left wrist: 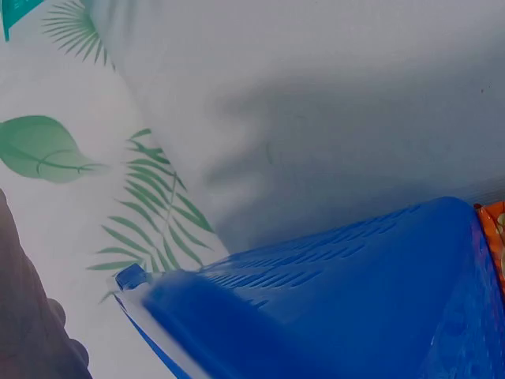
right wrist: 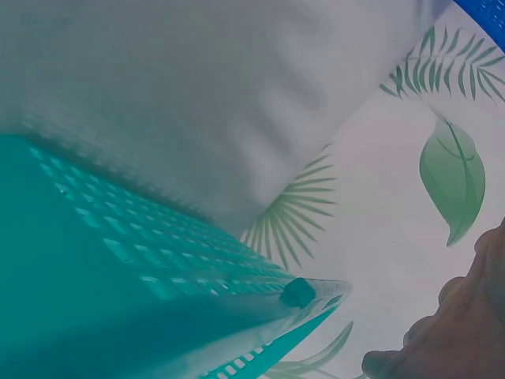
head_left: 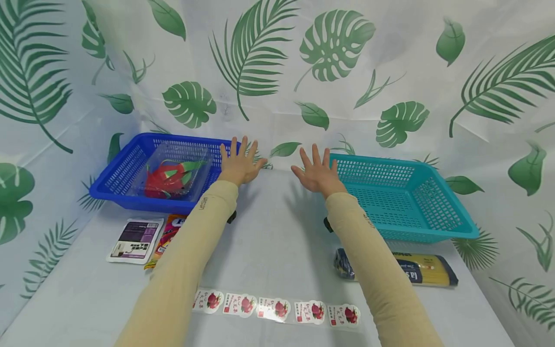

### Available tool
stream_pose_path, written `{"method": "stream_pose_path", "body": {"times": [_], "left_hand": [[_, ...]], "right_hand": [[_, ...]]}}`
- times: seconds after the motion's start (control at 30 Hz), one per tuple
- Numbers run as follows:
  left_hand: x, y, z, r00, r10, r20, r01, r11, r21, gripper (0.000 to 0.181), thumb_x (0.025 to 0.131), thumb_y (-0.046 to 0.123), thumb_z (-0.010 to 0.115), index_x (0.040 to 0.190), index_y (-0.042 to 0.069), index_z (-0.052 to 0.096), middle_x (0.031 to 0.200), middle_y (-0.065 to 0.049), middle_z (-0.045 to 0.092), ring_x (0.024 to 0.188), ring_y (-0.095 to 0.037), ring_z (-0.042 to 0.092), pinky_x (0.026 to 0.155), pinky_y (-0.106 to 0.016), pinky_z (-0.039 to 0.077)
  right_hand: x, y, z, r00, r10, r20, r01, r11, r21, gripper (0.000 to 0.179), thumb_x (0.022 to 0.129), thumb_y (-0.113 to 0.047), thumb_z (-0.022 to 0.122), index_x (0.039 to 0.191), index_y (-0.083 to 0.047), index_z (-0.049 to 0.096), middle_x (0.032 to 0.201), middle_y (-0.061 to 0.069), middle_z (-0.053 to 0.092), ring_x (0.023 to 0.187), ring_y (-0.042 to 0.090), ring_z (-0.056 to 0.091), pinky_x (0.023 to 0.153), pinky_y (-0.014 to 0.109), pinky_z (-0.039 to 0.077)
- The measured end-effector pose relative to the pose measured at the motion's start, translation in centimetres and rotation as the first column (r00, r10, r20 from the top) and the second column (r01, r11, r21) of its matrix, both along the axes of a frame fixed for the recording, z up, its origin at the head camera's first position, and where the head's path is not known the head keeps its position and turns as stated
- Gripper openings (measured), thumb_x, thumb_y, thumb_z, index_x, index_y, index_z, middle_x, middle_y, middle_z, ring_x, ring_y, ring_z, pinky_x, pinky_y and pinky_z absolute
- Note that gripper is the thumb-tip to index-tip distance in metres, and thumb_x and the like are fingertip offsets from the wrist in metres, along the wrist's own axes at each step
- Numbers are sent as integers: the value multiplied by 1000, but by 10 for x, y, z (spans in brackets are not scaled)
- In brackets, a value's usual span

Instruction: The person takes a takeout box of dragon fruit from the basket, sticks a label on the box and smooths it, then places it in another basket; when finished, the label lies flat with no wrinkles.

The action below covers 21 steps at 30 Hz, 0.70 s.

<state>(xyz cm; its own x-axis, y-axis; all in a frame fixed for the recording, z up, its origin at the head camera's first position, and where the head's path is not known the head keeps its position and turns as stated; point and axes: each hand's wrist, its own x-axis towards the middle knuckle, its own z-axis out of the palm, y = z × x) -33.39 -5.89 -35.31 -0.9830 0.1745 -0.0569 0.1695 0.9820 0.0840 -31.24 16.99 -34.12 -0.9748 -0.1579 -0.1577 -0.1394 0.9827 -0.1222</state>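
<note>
Fingers spread, my left hand [head_left: 237,166] is held up beside the right end of a blue basket [head_left: 151,205], holding nothing. In that basket sits a clear plastic box [head_left: 204,164] with a red and green dragon fruit-like item [head_left: 166,179] in it. My right hand [head_left: 320,173], also spread and holding nothing, is at the left end of a teal basket [head_left: 407,233]. The left wrist view shows the blue basket's end wall [left wrist: 371,292] and part of the left hand [left wrist: 31,308]. Part of the right hand [right wrist: 458,324] appears near the teal basket [right wrist: 118,253] in the right wrist view.
A white and purple packet [head_left: 135,241] and an orange-red packet [head_left: 166,238] lie before the blue basket. A spaghetti pack [head_left: 427,270] lies before the teal one, partly behind my right sleeve. Across the front runs a strip of fruit stickers [head_left: 274,308]. Leaf-printed sheeting [head_left: 269,58] hangs behind.
</note>
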Motion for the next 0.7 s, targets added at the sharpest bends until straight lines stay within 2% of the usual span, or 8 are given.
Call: {"method": "stream_pose_path", "body": {"times": [0.13, 0.27, 0.37, 0.47, 0.57, 0.7], "left_hand": [[-1, -2, -1, 1000, -10, 18, 10, 1000, 23, 73, 99, 64, 12, 158, 25, -3, 164, -8, -9, 147, -35, -15, 113, -62, -8], [-2, -11, 3, 994, -85, 73, 82, 996, 39, 71, 101, 61, 17, 159, 22, 3, 164, -10, -4, 147, -37, -11, 113, -63, -7], [-3, -24, 12, 982, -160, 105, 157, 987, 31, 63, 105, 50, 29, 158, 19, 17, 163, -12, 5, 148, -38, -4, 113, -64, -5], [-5, -37, 20, 976, -195, 92, 194, 981, 17, 55, 106, 37, 40, 155, 15, 28, 162, -14, 13, 148, -37, 3, 113, -65, -1], [-8, -47, 24, 978, -199, 66, 197, 980, 42, 52, 106, 31, 42, 154, 14, 30, 162, -15, 15, 148, -36, 5, 114, -64, 4], [-11, -54, 27, 977, -211, 41, 204, 970, 134, 52, 105, 29, 44, 153, 13, 32, 161, -16, 16, 148, -38, 8, 114, -63, 8]], "right_hand": [[0, 1, -1, 1000, 0, -4, 0, 1000, -5, 73, 100, -62, 18, 158, -23, -6, 160, 12, -22, 143, 44, -21, 112, 65, -5], [-2, -1, -2, 1000, 14, -13, -14, 999, -31, 73, 101, -60, 21, 158, -21, -4, 162, 14, -15, 145, 44, -16, 113, 64, -2], [-2, -7, -5, 999, 34, -41, -38, 995, -93, 72, 102, -55, 29, 159, -15, 8, 162, 18, 5, 147, 43, 2, 115, 61, 9], [3, -20, -12, 995, 60, -77, -75, 975, -207, 67, 103, -48, 39, 155, -7, 26, 154, 22, 31, 142, 40, 28, 113, 55, 25], [10, -40, -22, 991, 94, -97, -123, 922, -368, 60, 102, -42, 48, 148, -4, 40, 141, 20, 49, 129, 35, 46, 106, 49, 39], [20, -72, -35, 988, 123, -92, -153, 801, -579, 53, 99, -38, 57, 142, -7, 50, 127, 14, 61, 114, 28, 58, 95, 41, 49]]}}
